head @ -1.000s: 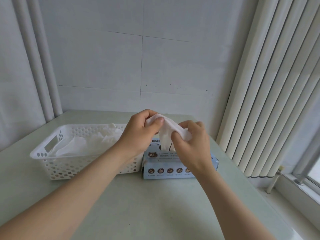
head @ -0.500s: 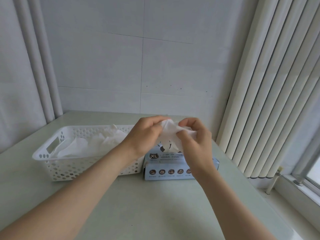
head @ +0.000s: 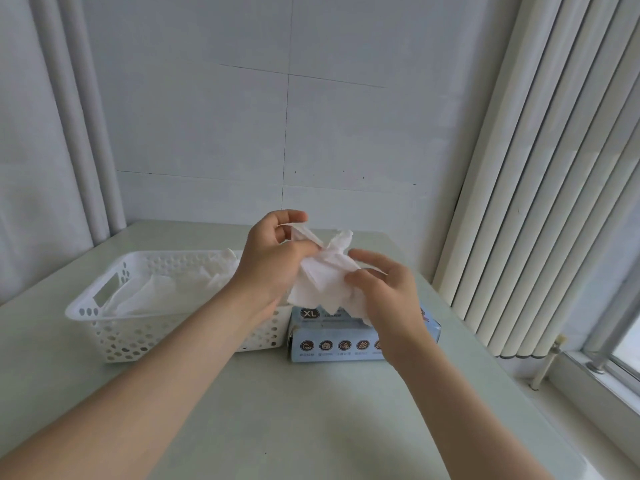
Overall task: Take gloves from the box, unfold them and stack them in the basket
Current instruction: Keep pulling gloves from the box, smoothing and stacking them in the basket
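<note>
Pale wall panels and long vertical blinds (head: 536, 168) close off the corner behind a light green table (head: 277, 410). On it a white perforated basket (head: 114, 337) sits to the left, just beside a blue box (head: 332, 344) marked XL. Some opened-out gloves (head: 156, 292) already lie in the basket.

The person holds one thin white glove (head: 325, 275) in the air above the box, half crumpled. The left hand (head: 273, 261) has its fingers (head: 294, 216) curled, thumb and forefinger pinching the glove's upper edge. The right hand (head: 388, 299) pinches the lower right part between thumb and fingertips, its other fingers loosely spread.

The step looks like unfolding. To do it well, I'd say each hand should keep hold of a single layer and the two should draw gently apart, as film this thin probably clings to itself and could tear if jerked. A light shake might free the glove's folded parts. Once it hangs flat, it can be laid squarely on the pile so the stack stays even.
</note>
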Available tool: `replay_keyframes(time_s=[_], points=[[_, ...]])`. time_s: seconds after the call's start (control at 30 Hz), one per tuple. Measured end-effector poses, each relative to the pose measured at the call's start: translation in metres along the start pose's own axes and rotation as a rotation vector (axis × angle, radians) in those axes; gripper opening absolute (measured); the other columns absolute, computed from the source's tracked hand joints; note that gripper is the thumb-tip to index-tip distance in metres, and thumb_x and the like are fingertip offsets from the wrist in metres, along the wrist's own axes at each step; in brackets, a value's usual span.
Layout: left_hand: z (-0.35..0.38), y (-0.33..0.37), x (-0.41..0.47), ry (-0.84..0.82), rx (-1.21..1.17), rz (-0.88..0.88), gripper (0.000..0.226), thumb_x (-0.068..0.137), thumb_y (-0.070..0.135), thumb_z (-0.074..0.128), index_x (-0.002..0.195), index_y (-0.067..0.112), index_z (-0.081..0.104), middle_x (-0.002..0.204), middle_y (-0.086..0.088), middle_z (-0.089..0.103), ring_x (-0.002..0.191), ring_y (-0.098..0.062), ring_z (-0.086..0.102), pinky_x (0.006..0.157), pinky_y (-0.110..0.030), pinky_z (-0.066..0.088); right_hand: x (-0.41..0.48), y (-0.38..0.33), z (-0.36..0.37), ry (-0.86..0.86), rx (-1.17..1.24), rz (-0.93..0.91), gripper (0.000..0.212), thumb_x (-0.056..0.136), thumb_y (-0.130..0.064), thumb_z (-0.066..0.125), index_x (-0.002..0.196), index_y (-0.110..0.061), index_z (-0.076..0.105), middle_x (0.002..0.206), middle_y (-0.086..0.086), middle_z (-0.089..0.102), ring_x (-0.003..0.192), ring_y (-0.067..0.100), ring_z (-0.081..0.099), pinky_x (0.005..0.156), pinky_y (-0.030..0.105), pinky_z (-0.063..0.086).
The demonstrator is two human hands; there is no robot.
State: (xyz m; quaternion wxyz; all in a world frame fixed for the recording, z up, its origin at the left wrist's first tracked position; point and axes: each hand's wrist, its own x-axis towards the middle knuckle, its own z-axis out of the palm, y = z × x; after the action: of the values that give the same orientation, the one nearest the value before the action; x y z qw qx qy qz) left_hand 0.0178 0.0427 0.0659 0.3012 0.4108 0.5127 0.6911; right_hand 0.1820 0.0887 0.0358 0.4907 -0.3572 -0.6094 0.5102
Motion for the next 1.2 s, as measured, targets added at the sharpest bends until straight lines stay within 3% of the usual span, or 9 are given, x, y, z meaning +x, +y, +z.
replay_keyframes(time_s=[0.07, 0.17, 0.27, 0.43, 0.63, 0.8, 0.93, 1.1, 1.2], points=[[-0.002, -0.002, 0.001, -0.039, 0.07, -0.029, 0.047, 0.082, -0.005, 0.07, 0.116, 0.028, 0.067, 0.104, -0.008, 0.064, 0.093, -0.025, 0.065, 0.081, -0.04, 0.054, 0.0, -0.001, -0.001, 0.002, 0.005, -0.031, 0.025, 0.09, -0.001, 0.061, 0.096, -0.017, 0.08, 0.083, 0.008, 0.078, 0.073, 0.021, 0.067, 0.061, 0.029, 0.05], [0.0, -0.001, -0.004, -0.128, 0.265, -0.009, 0.049, 0.086, -0.004, 0.064, 0.114, 0.035, 0.073, 0.116, 0.003, 0.059, 0.107, -0.016, 0.063, 0.087, -0.034, 0.054, -0.002, -0.004, -0.002, -0.049, 0.094, -0.086, 0.014, 0.08, -0.007, 0.061, 0.087, -0.007, 0.074, 0.076, 0.008, 0.07, 0.066, 0.017, 0.06, 0.054, 0.022, 0.047], [0.002, 0.004, -0.008, -0.215, 0.334, 0.017, 0.043, 0.089, 0.003, 0.057, 0.11, 0.034, 0.078, 0.12, 0.005, 0.068, 0.112, -0.02, 0.068, 0.092, -0.037, 0.057, -0.005, -0.007, -0.002, -0.137, 0.12, -0.122, 0.015, 0.076, -0.013, 0.06, 0.086, -0.008, 0.07, 0.073, 0.005, 0.068, 0.06, 0.014, 0.057, 0.051, 0.018, 0.043], [0.0, 0.01, -0.01, -0.429, 0.286, -0.071, 0.036, 0.093, 0.043, 0.061, 0.112, 0.019, 0.078, 0.112, -0.007, 0.077, 0.11, -0.028, 0.071, 0.102, -0.046, 0.05, -0.005, -0.008, -0.004, -0.157, 0.137, -0.142, 0.016, 0.08, -0.016, 0.063, 0.095, -0.012, 0.066, 0.074, 0.01, 0.071, 0.058, 0.02, 0.06, 0.049, 0.019, 0.043], [-0.005, 0.009, -0.009, -0.538, 0.232, -0.182, 0.039, 0.103, 0.043, 0.06, 0.115, 0.011, 0.077, 0.115, -0.018, 0.075, 0.099, -0.027, 0.072, 0.088, -0.039, 0.05, 0.0, -0.005, -0.008, -0.189, 0.248, -0.094, 0.023, 0.08, -0.011, 0.065, 0.101, -0.02, 0.065, 0.084, 0.021, 0.071, 0.072, 0.033, 0.063, 0.065, 0.037, 0.046], [-0.01, 0.009, -0.007, -0.566, 0.267, -0.209, 0.04, 0.1, 0.05, 0.064, 0.115, 0.016, 0.08, 0.116, -0.01, 0.078, 0.107, -0.027, 0.075, 0.089, -0.034, 0.054, -0.002, -0.007, -0.006, -0.178, 0.301, -0.047, 0.025, 0.081, -0.015, 0.076, 0.101, -0.022, 0.064, 0.089, 0.023, 0.072, 0.072, 0.034, 0.067, 0.063, 0.037, 0.049], [-0.016, 0.011, -0.005, -0.588, 0.216, -0.207, 0.051, 0.1, 0.051, 0.063, 0.12, 0.005, 0.073, 0.117, -0.013, 0.076, 0.101, -0.021, 0.072, 0.091, -0.033, 0.055, -0.003, -0.01, -0.008, -0.242, 0.284, -0.043, 0.027, 0.085, -0.022, 0.078, 0.107, -0.021, 0.063, 0.094, 0.022, 0.071, 0.079, 0.035, 0.068, 0.068, 0.039, 0.051], [-0.017, 0.016, -0.002, -0.5, 0.23, -0.04, 0.046, 0.105, 0.045, 0.058, 0.12, 0.003, 0.07, 0.109, -0.006, 0.079, 0.101, -0.027, 0.075, 0.09, -0.039, 0.057, -0.006, -0.012, -0.006, -0.416, 0.157, -0.047, 0.042, 0.093, -0.033, 0.07, 0.131, -0.015, 0.067, 0.115, 0.021, 0.076, 0.103, 0.044, 0.074, 0.084, 0.049, 0.056], [-0.019, 0.02, 0.001, -0.397, 0.327, 0.077, 0.041, 0.103, 0.044, 0.061, 0.106, 0.004, 0.069, 0.087, 0.006, 0.074, 0.08, -0.014, 0.069, 0.076, -0.029, 0.054, -0.007, -0.015, -0.004, -0.368, 0.147, -0.047, 0.036, 0.1, -0.035, 0.066, 0.128, -0.012, 0.072, 0.116, 0.019, 0.077, 0.106, 0.04, 0.075, 0.088, 0.049, 0.059]])
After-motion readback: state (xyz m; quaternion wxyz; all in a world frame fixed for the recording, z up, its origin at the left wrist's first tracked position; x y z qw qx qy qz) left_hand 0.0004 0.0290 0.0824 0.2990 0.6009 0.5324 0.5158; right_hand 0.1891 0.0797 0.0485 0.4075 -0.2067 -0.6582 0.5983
